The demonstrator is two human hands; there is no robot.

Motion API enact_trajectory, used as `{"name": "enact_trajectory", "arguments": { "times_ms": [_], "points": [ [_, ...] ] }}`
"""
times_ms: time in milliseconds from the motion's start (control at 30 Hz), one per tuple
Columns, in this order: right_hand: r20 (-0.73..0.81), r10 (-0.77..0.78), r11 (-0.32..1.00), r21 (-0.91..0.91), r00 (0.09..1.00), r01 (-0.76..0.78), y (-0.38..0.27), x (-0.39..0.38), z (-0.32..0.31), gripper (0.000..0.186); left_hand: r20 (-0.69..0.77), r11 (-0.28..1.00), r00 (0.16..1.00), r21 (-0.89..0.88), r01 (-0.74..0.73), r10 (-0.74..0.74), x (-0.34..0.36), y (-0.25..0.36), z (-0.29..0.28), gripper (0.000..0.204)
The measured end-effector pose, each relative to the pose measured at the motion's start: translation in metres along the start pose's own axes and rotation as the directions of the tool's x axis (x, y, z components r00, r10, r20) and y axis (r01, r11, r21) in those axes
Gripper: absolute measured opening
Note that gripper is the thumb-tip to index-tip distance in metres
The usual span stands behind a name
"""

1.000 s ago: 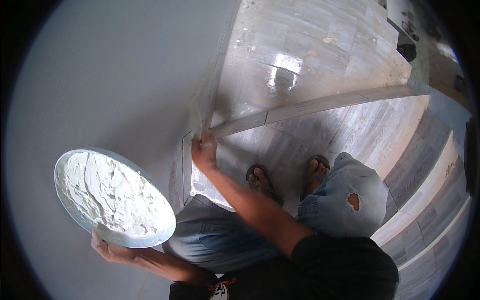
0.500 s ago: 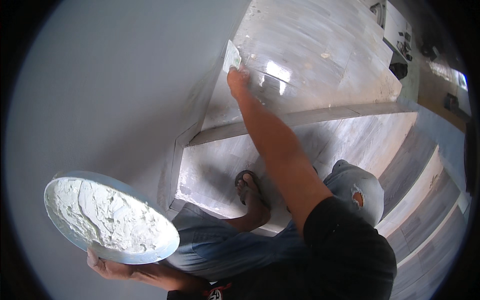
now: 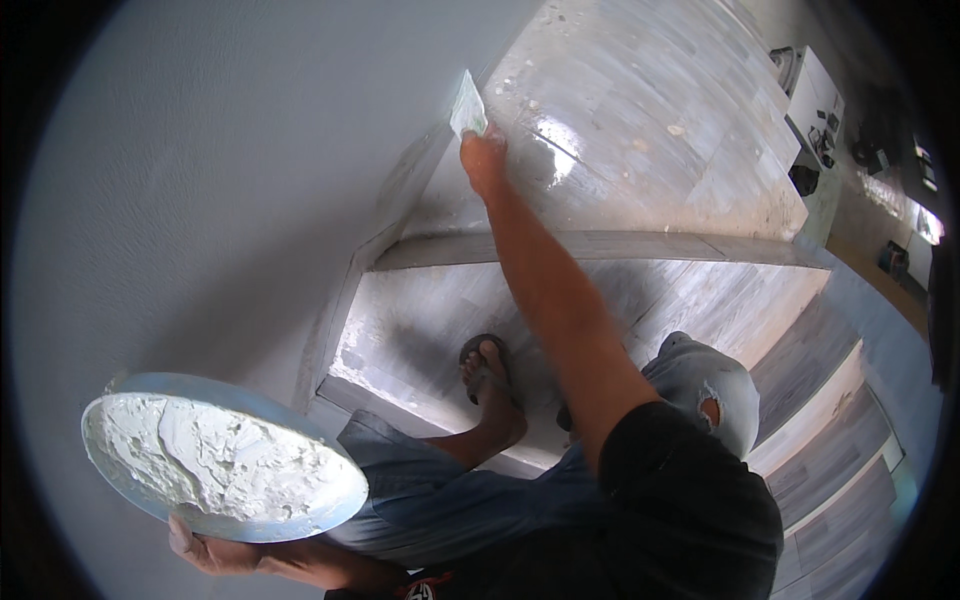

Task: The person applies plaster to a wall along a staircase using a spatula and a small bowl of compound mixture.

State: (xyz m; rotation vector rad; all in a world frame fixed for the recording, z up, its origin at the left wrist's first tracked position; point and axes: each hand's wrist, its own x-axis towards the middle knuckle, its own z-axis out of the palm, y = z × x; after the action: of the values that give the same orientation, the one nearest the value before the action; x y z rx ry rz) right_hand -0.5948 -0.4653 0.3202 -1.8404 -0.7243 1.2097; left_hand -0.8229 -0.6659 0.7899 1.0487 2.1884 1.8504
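My left hand [image 3: 215,553] grips the lower rim of a wide, light-blue basin [image 3: 345,500], held tilted at the lower left. Thick white putty [image 3: 215,455] with ridges and lumps fills much of it. My right arm reaches far forward, and my right hand [image 3: 484,155] is closed on a flat putty scraper [image 3: 467,105] with white smears on its blade. The blade is at the foot of the grey wall [image 3: 230,180], just above the baseboard tiles; whether it touches the wall I cannot tell. Part of the scraper's grip is hidden in my fingers.
I am on wood-look tiled stairs. A landing [image 3: 640,130] with white specks lies ahead, above a step edge [image 3: 610,245]. My sandalled foot [image 3: 487,368] stands on the tread below. More steps [image 3: 815,380] descend at right. A white table [image 3: 815,105] with small items stands far right.
My view has shifted slightly. The scraper has turned more upright and sits a little higher along the wall's foot. The basin stays in my left hand, slightly lower in view.
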Motion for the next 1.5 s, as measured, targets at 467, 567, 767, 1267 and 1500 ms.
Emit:
{"name": "enact_trajectory", "arguments": {
  "times_ms": [467, 567, 767, 1267, 1500],
  "points": [
    [0.098, -0.19, 0.966, -0.159, 0.977, 0.204, 0.069, -0.126, 0.036, 0.016, -0.044, 0.993, 0.999, 0.113, 0.025, -0.021, -0.019, 0.017, 0.03, 0.031],
    [0.122, -0.336, 0.741, -0.577, 0.934, 0.342, 0.069, -0.04, 0.012, 0.018, 0.061, 0.985, 0.99, 0.106, -0.137, 0.131, 0.014, -0.007, -0.035, 0.032],
    [-0.063, 0.101, 0.959, 0.272, 0.993, -0.08, 0.009, 0.046, -0.011, 0.024, -0.072, 0.991, 0.989, -0.051, 0.125, -0.129, -0.015, 0.011, -0.03, 0.031],
    [0.275, 0.126, 0.988, 0.053, 0.953, -0.146, 0.001, -0.212, 0.03, 0.046, -0.294, 0.945, 0.938, 0.21, 0.252, -0.185, -0.041, 0.003, -0.148, 0.047],
    [0.047, -0.024, 0.975, -0.221, 0.999, 0.034, 0.058, -0.117, 0.012, 0.037, -0.141, 0.904, 0.91, 0.126, 0.408, -0.39, -0.052, 0.018, -0.16, 0.049]
  ]
}}
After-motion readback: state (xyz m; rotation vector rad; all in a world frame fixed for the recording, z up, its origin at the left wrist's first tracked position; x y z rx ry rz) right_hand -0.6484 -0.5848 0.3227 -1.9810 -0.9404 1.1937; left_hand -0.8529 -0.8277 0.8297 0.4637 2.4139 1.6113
